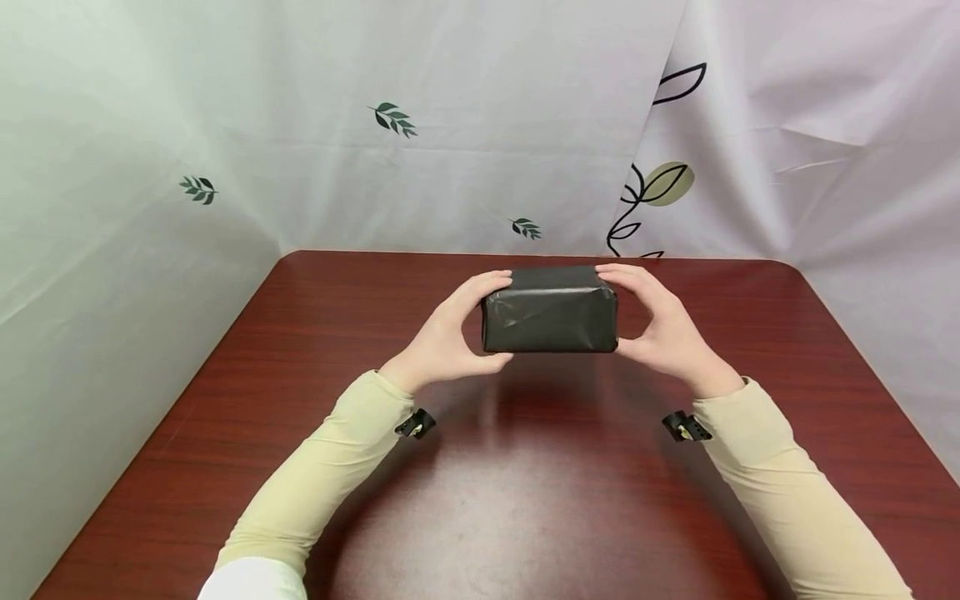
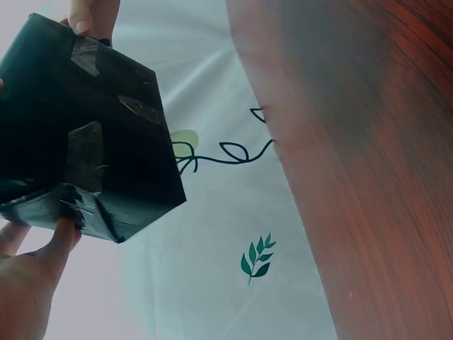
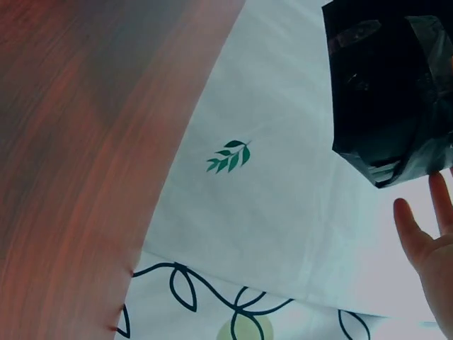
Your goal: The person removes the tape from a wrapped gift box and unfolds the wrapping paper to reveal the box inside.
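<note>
A box wrapped in glossy black material (image 1: 551, 321) is held up over the table between both hands. Its left end is gripped by my left hand (image 1: 447, 340), fingers on the top edge and thumb low at the bottom corner. At the other end, my right hand (image 1: 666, 335) holds it the same way, fingers above and thumb below. Strips of clear tape (image 2: 85, 156) show on one face of the box in the left wrist view. In the right wrist view, fingertips (image 3: 437, 185) of the right hand are at the box's wrapped edge.
A reddish-brown wooden table (image 1: 225, 400) with rounded far corners lies below, bearing a bright reflection near the front. White sheets (image 1: 450, 183) printed with leaves and vines hang behind the table and along both sides.
</note>
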Motion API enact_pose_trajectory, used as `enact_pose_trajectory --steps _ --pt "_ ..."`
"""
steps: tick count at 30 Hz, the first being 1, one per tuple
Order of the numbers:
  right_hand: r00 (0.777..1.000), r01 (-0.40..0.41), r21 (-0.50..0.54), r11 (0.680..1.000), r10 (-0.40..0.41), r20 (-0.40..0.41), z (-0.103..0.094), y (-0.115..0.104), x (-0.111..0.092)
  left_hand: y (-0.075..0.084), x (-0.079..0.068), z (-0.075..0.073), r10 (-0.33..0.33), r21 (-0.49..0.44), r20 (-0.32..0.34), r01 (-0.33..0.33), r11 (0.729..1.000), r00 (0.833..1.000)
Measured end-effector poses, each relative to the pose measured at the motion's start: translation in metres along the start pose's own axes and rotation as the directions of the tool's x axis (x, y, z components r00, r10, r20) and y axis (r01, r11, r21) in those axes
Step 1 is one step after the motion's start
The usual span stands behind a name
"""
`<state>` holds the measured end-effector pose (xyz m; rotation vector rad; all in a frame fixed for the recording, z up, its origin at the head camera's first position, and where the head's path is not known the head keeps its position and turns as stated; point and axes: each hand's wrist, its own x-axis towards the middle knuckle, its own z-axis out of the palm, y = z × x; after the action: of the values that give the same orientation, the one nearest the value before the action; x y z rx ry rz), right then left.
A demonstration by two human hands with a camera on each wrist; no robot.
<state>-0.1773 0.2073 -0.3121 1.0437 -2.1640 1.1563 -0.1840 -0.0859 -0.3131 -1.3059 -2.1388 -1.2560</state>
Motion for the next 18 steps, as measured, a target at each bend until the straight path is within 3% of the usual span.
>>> enact_pose_trajectory --steps 6,9,13,16,18 --pt "0.999 0.035 0.13 0.991 -0.034 -0.012 -0.003 -0.001 0.0 0.003 -0.002 -0.003 -0.024 -0.14 -0.012 0.022 0.99 1.0" --pt "0.999 0.002 0.188 0.982 0.004 -0.032 -0.003 -0.01 0.001 0.002 -0.003 -0.003 -0.033 -0.227 -0.036 0.024 0.974 0.999" --pt "0.98 -0.179 0.283 0.942 0.196 -0.031 -0.002 -0.02 0.002 0.0 -0.004 -0.002 -0.059 -0.277 -0.094 0.031 0.96 0.994" --pt "0.941 -0.306 0.376 0.875 0.337 -0.018 -0.001 -0.018 0.003 0.002 -0.003 0.0 -0.145 -0.278 -0.138 0.103 0.955 0.98" --pt "0.907 -0.383 0.37 0.846 0.42 -0.021 -0.002 -0.02 0.006 0.003 0.0 0.002 -0.225 -0.288 -0.152 0.175 0.941 0.962"
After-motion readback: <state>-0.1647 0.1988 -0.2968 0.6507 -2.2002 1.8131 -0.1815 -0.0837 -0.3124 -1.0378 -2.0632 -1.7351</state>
